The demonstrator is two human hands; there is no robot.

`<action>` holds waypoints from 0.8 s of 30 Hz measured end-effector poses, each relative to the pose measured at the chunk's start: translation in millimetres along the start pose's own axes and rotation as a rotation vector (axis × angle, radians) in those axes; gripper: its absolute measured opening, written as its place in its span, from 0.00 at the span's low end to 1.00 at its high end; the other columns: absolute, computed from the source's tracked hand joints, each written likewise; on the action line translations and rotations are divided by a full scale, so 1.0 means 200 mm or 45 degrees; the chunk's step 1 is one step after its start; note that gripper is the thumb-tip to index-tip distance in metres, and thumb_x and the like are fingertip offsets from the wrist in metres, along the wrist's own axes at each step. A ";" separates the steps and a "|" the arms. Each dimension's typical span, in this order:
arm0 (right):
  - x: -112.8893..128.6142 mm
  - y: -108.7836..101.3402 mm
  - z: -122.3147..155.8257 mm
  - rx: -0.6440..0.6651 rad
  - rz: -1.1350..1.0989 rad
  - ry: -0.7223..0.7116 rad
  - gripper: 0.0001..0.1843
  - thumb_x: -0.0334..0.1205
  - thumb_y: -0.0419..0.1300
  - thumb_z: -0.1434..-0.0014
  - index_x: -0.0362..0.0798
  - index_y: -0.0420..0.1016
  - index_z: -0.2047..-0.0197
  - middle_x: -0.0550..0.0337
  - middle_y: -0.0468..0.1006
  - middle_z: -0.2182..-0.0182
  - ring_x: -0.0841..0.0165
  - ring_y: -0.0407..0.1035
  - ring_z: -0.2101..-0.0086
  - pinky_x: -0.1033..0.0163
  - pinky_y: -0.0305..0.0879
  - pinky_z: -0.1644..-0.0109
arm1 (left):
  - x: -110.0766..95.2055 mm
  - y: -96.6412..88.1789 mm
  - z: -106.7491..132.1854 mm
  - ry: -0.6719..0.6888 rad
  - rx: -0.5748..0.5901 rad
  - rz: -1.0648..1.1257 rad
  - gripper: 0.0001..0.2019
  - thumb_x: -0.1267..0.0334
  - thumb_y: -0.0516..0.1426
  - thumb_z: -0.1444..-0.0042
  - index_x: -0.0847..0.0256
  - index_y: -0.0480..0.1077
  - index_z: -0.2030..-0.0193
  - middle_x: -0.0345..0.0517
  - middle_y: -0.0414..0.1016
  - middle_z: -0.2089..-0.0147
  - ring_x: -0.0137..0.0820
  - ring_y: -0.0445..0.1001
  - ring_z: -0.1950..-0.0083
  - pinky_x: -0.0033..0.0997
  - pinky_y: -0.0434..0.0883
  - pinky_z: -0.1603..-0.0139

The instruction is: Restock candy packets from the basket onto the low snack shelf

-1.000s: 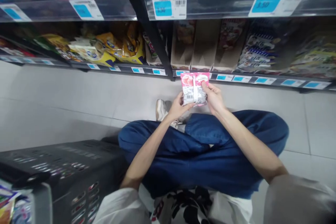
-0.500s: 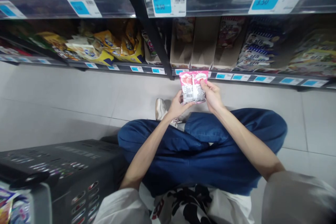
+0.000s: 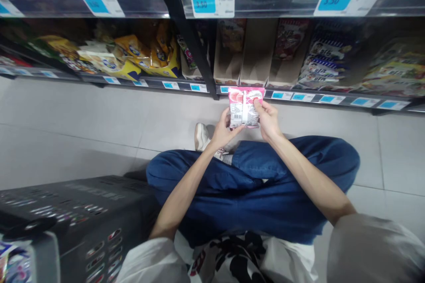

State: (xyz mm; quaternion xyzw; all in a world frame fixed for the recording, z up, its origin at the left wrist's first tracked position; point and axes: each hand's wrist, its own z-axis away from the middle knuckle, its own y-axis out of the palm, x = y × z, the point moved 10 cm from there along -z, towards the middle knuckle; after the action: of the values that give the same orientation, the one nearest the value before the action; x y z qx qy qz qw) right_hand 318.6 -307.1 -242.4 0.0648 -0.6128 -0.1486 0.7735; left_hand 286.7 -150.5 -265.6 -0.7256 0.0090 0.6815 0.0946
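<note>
A pink and silver snack packet (image 3: 236, 108), with a pale seam strip and a barcode facing up, is held between both hands above the floor in front of the lowest shelf. My left hand (image 3: 223, 131) grips its lower left edge, the thumb along the bottom and the fingers partly behind it. On the right side my right hand (image 3: 268, 119) pinches the packet, with its thumb on the printed front. The fingers behind the packet are hidden.
Just beyond the hands runs the bottom shelf edge (image 3: 299, 96) with price tags. Cardboard display boxes (image 3: 255, 68) and bagged snacks (image 3: 323, 59) stand on it. A grey plastic basket (image 3: 83, 221) holding packets is at lower left. My crossed legs (image 3: 239, 203) lie below.
Both hands keep hold of the packet, which tilts slightly, its lower edge a little higher. The view has shifted slightly.
</note>
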 end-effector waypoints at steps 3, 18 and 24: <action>-0.01 -0.01 0.00 -0.034 -0.001 -0.025 0.23 0.62 0.68 0.50 0.52 0.81 0.63 0.58 0.82 0.67 0.61 0.75 0.64 0.57 0.73 0.65 | -0.03 -0.05 -0.01 0.088 -0.079 -0.205 0.46 0.48 0.67 0.46 0.55 0.48 0.28 0.57 0.70 0.40 0.38 0.76 0.48 0.40 0.76 0.48; -0.07 -0.01 0.00 -0.034 -0.087 0.062 0.21 0.60 0.71 0.51 0.51 0.80 0.64 0.61 0.80 0.70 0.70 0.67 0.74 0.64 0.63 0.72 | -0.27 0.01 0.06 0.650 -0.082 -0.956 0.22 0.64 0.53 0.35 0.56 0.63 0.34 0.55 0.59 0.31 0.43 0.59 0.30 0.49 0.60 0.30; -0.05 0.01 -0.01 0.015 -0.068 0.010 0.23 0.60 0.71 0.50 0.50 0.80 0.63 0.62 0.79 0.70 0.70 0.69 0.72 0.64 0.66 0.69 | -0.26 0.00 0.05 0.623 -0.083 -0.987 0.23 0.65 0.54 0.36 0.56 0.63 0.34 0.55 0.59 0.31 0.42 0.59 0.30 0.49 0.60 0.30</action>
State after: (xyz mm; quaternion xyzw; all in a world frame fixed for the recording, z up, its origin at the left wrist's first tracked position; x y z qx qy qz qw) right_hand 319.2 -302.9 -251.2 0.0862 -0.6086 -0.1652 0.7713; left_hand 272.4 -154.5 -214.7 -0.8175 -0.2627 0.4044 0.3148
